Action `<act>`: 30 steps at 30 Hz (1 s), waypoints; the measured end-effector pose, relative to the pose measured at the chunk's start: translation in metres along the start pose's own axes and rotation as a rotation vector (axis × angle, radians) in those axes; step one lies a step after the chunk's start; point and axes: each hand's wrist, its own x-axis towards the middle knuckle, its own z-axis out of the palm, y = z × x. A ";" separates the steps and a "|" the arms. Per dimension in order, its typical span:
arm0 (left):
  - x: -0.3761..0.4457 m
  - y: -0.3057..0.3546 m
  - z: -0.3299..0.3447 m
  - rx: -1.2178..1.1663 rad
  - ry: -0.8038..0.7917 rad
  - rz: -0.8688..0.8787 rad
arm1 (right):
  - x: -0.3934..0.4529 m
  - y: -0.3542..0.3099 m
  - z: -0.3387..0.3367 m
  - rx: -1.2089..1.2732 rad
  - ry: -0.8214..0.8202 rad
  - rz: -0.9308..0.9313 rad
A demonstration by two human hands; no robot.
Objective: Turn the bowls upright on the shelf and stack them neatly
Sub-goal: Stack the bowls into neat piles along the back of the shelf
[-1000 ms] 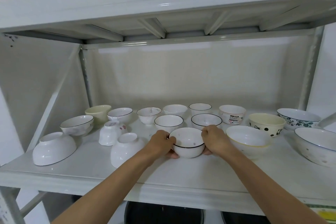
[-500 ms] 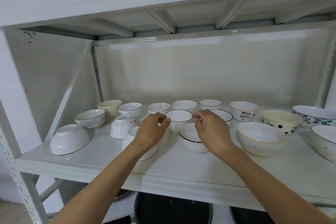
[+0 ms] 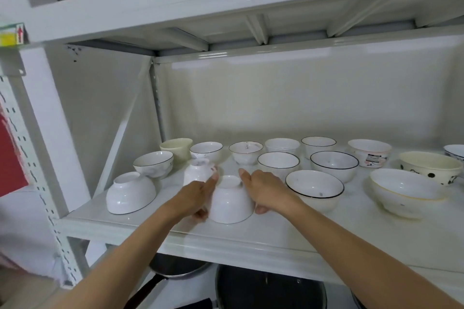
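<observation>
While both forearms reach in from the bottom edge, the space below the shelf point(image 3: 251, 238) is mostly cut off: only dark round pans point(image 3: 268, 291) and a handle show there, blurred. On the shelf's front part, an upturned white bowl point(image 3: 229, 202) stands on its rim, foot ring up. The left hand point(image 3: 194, 195) lies against its left side, index finger stretched up toward the foot and the thumb low near the rim; the remaining fingers are hidden behind the bowl. The right hand point(image 3: 266, 192) flanks its right side, thumb tip curled low by the rim, index finger pointing at the foot. Both hands clasp this bowl between them.

To the left, a second white bowl point(image 3: 130, 194) also sits upside down, tilted slightly. Just behind the left hand stands a third upturned one, a small cup-like bowl point(image 3: 199, 170) with a faint red mark too blurred to read.

Right of the hands, a black-rimmed bowl point(image 3: 315, 189) sits upright, partly covered by the right wrist, and farther right a wide white bowl point(image 3: 404, 190) does too. Behind them stand more upright bowls in loose rows, among them a cream one point(image 3: 175, 149) at the back left and a spotted cream bowl point(image 3: 430, 167) at the right. One bowl at the far right edge is cut off. On the upper shelf, dark and metallic items are too blurred to identify.
</observation>
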 end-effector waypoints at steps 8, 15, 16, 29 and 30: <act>0.010 -0.011 -0.003 -0.143 -0.079 0.013 | 0.004 -0.013 0.007 0.159 -0.018 0.058; 0.022 -0.016 -0.015 -0.196 0.103 0.205 | 0.022 -0.024 0.014 0.028 0.287 0.020; 0.024 -0.015 -0.018 -0.210 0.135 0.241 | 0.025 -0.025 0.013 0.052 0.340 0.013; 0.030 -0.027 -0.025 -0.119 0.331 0.734 | 0.025 -0.028 -0.020 0.900 0.057 0.270; 0.031 -0.029 -0.024 -0.080 0.323 0.778 | 0.025 -0.025 -0.019 0.885 -0.004 0.281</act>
